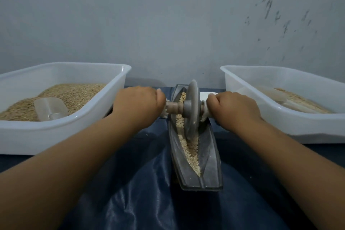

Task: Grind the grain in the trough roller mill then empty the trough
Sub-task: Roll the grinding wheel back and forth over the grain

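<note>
A dark boat-shaped trough [211,157] lies lengthwise on the blue cloth in front of me. Tan grain [191,152] fills its narrow groove. A grey roller wheel [191,108] stands upright in the groove toward the far end, on a wooden axle [174,107]. My left hand [138,103] grips the axle's left handle. My right hand [234,107] grips the right handle. Both handles are mostly hidden inside my fists.
A white tub [61,130] at left holds whole grain and a clear plastic scoop [50,108]. Another white tub [280,117] at right holds a thinner layer of grain and a second scoop [283,99]. A grey wall rises close behind. Blue cloth [141,192] covers the surface.
</note>
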`<state>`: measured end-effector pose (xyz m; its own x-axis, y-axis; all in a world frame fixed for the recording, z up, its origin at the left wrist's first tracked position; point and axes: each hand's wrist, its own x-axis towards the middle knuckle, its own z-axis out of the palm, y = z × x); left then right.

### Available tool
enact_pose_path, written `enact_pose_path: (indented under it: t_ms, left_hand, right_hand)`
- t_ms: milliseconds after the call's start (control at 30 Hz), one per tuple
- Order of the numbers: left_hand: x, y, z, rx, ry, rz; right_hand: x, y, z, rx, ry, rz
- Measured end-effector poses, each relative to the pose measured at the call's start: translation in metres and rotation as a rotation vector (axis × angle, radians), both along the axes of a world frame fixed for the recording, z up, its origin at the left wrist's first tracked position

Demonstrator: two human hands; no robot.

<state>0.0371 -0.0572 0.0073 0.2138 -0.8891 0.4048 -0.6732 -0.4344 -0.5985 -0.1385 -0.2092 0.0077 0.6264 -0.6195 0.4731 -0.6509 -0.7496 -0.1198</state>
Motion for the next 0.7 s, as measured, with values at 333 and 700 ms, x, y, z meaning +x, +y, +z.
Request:
enact_pose_path:
  t_ms: [333,700]
  left_hand:
    - [-0.035,0.057,0.007,-0.051,-0.002,-0.165]
    - [0.016,-0.014,-0.010,-0.049,0.010,0.048]
  right_hand:
    - [-0.052,0.032,0.013,0.018,0.108,0.111]
    - [0.023,-0.021,0.005,-0.071,-0.013,-0.018]
